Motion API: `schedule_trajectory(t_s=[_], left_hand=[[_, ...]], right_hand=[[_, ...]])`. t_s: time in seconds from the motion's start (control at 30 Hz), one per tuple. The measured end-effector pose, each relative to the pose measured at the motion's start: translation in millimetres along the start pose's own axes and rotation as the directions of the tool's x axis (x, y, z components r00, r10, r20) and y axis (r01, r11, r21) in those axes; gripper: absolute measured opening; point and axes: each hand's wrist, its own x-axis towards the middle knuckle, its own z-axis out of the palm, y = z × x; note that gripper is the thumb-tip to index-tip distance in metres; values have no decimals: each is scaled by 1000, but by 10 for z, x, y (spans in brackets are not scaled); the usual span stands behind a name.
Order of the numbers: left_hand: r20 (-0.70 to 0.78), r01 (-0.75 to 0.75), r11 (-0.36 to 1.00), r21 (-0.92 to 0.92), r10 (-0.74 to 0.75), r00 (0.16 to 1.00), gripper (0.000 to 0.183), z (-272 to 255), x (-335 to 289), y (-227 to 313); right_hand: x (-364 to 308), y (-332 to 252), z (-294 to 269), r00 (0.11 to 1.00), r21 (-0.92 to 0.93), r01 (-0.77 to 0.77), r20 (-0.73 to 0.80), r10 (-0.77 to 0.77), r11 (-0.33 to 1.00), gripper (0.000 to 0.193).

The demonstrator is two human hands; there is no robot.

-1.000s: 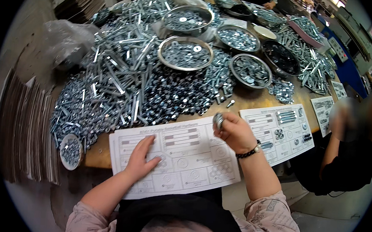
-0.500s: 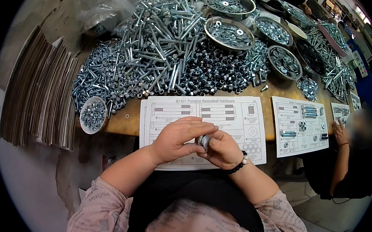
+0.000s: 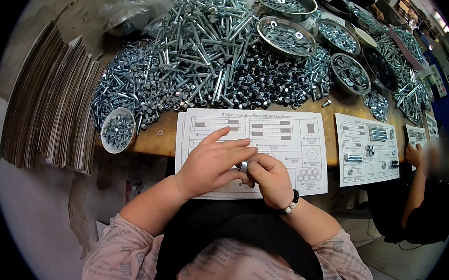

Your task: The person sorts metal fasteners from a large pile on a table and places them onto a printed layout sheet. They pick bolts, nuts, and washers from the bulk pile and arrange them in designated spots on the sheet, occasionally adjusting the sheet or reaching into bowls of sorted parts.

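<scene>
A short stack of silvery metal washers (image 3: 244, 166) is between my two hands, over the printed hardware sheet (image 3: 226, 115). My right hand (image 3: 274, 181) is closed round the stack, its thumb along the near side and its fingers curled beneath. At the stack's left side, the thumb and index finger of my left hand (image 3: 207, 164) pinch it, while its other fingers stretch out above the sheet. Part of the stack is hidden by the fingers. The sheet lies on a pile of papers at the table's front edge and shows drawn bolts, washers and nuts.
Heaps of bolts (image 3: 200, 44) and black-and-silver nuts (image 3: 270, 81) fill the table beyond. Metal bowls of washers (image 3: 286, 37) stand behind. A white bowl (image 3: 118, 131) of small parts is at left, beside stacked cardboard (image 3: 50, 107). Another sheet (image 3: 365, 173) bears hardware, near a co-worker's hand (image 3: 414, 154).
The fingers of my left hand have spread and lifted away from the right hand. My right hand has turned slightly with the washers. The table scene has shifted a little rightward in view.
</scene>
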Motion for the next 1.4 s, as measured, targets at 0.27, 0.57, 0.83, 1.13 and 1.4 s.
schedule_trajectory(t_s=[0.27, 0.57, 0.83, 1.13, 1.4], left_hand=[[65, -34, 989, 145, 25, 998, 49, -6, -37, -33], [-42, -131, 982, 133, 137, 990, 46, -51, -30, -59], [-112, -230, 968, 101, 241, 964, 43, -52, -13, -62], [-218, -231, 973, -13, 223, 950, 49, 20, -10, -18], [-90, -232, 956, 180, 250, 964, 42, -15, 24, -60]], right_hand=[[27, -132, -16, 992, -162, -110, 51, 119, 981, 17], [50, -106, -24, 983, 19, -134, 133, 130, 991, 25], [8, -127, -45, 982, -24, -97, 158, 99, 995, 25], [-56, -225, -14, 981, 11, -63, 184, 60, 998, 25], [18, -140, -72, 989, -76, -106, 96, 113, 991, 17]])
